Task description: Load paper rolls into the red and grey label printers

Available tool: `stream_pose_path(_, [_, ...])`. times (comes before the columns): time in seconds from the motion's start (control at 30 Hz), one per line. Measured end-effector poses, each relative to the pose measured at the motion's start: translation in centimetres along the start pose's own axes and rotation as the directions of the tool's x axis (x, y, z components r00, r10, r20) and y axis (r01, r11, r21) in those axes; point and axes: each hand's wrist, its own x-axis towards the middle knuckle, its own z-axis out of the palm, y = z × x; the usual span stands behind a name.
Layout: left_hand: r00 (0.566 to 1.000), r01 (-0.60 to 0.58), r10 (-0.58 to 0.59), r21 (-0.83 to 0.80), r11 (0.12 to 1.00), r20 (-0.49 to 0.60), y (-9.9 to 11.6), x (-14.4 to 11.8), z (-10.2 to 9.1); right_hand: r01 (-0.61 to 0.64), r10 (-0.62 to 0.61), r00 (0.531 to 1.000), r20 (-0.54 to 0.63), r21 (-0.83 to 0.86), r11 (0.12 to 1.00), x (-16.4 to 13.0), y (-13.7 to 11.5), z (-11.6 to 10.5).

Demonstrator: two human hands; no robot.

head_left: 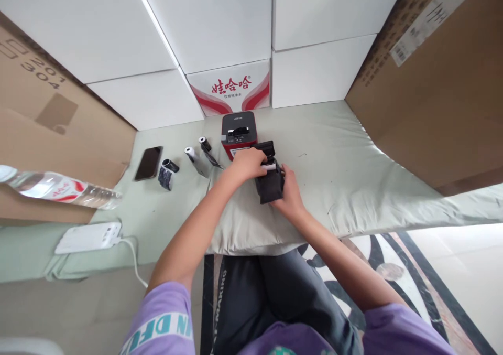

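Left hand [247, 164] pinches white roll [270, 164], probably; right hand [288, 190] clamps black printer [269, 184]. Seat roll square, steady.

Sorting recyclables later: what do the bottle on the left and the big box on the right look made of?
The bottle looks like thin clear plastic, since it is see-through and glossy. The box looks like matte brown cardboard with a paper label.
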Motion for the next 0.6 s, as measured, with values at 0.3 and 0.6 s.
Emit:
stream_pose_path(0.3, [0.812,0.037,-0.38,-0.61,0.792,-0.444,-12.7,-11.4,-2.6,-0.094,0.094,0.995,0.011,-0.023,0.995,0.2,-0.9,-0.3])
stream_pose_path(0.6, [0.862,0.353,-0.388,-0.163,0.921,-0.326,-26.1,-13.4,-2.8,-0.085,0.086,0.996,0.015,-0.038,0.996,0.3,-1.0,-0.2])
